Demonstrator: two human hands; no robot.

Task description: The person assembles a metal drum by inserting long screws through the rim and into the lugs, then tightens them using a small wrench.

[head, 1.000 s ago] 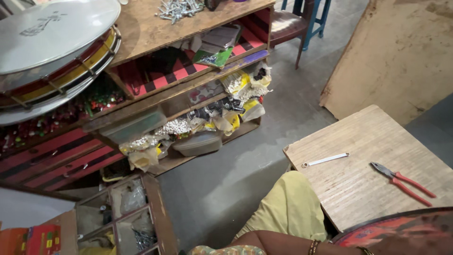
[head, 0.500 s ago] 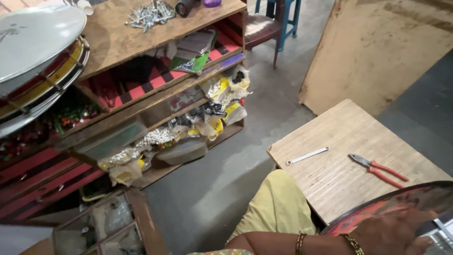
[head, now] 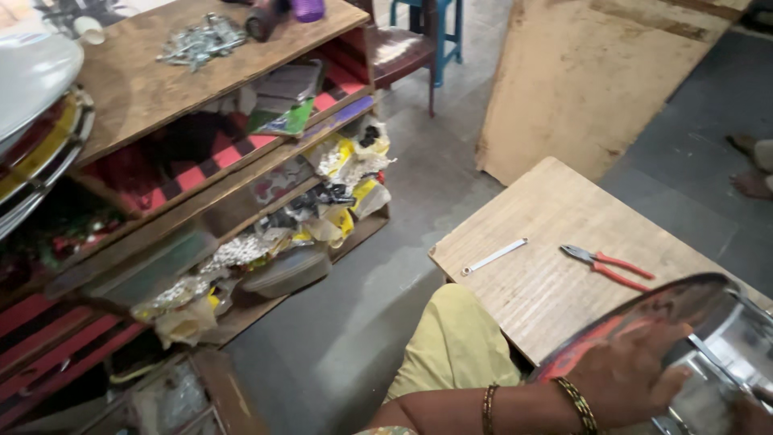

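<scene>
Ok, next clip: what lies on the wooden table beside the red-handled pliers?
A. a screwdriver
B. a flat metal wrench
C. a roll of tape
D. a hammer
B: a thin flat metal wrench lies on the table left of the pliers, apart from them; no hammer, screwdriver or tape shows there.

The shiny drum [head: 708, 338] runs off the bottom right corner, so only part of it shows. The left hand [head: 624, 374] covers some of its red side. The right hand [head: 753, 415] is only a small bit at the bottom edge. Someone's bare feet [head: 753, 165] are cut off at the right edge. The small metal bits [head: 201, 40] on the shelf top are too tiny to tell apart.
</scene>
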